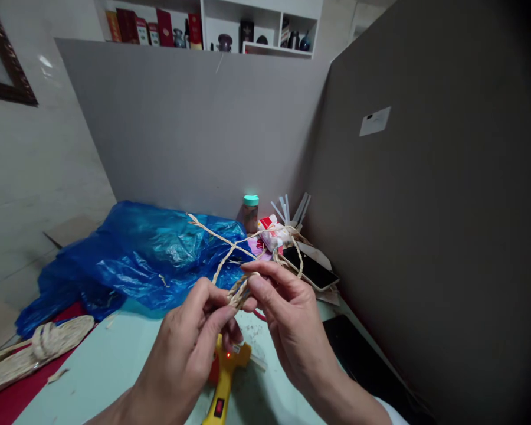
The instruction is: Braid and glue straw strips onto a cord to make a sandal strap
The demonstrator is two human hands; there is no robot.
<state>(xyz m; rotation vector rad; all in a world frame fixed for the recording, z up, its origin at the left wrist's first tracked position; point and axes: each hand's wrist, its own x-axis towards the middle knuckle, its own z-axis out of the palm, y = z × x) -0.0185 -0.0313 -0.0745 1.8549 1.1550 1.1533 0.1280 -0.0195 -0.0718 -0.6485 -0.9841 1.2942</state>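
Between my two hands is a small bunch of twisted straw cord (239, 290), raised above the table. My left hand (197, 333) pinches its lower left part between thumb and fingers. The upper right part is held by my right hand (287, 307), with the thumb pressed on it. Loose lengths of the cord (223, 239) stretch up over the blue plastic and loop round to the right. Below the hands lies a yellow glue gun (223, 383) with a small red light and a red switch; my left hand partly hides it.
Blue plastic bag (159, 254) fills the back left. A bundle of braided straw (44, 345) lies at left on red cloth. Behind the hands are a jar with a green lid (250, 212), a packet (272, 233), clear sticks and a phone (312, 268). Grey panels (194, 130) rise behind and right.
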